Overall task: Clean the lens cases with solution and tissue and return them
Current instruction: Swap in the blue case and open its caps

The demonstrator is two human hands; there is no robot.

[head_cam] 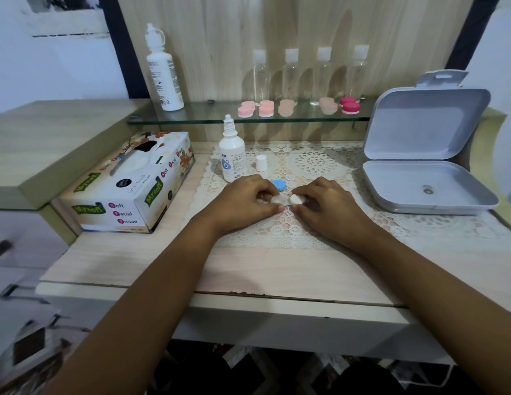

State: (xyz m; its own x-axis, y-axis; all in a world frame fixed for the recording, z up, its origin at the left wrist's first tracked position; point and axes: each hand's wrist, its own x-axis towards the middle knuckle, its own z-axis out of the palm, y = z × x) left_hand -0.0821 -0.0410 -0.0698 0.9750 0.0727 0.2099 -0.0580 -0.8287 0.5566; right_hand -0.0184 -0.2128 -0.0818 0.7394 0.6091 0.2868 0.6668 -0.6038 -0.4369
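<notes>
Both hands rest on the lace mat [320, 163] at the table's middle. My left hand [248, 199] pinches a white lens case [280, 200] at its left well. My right hand [324, 205] grips a white round piece [295, 199] at the case's right end; whether it is a cap or tissue I cannot tell. A blue cap [279, 185] lies just behind the case. The small solution bottle [232, 155] stands uncapped behind my left hand, its white cap [261, 162] beside it. The tissue box [134, 183] sits to the left.
An open grey box [428, 183] lies at the right. A glass shelf [191, 118] at the back carries a tall white bottle [164, 72], several clear bottles [291, 75] and several pink lens cases [265, 108], one darker pink [350, 104].
</notes>
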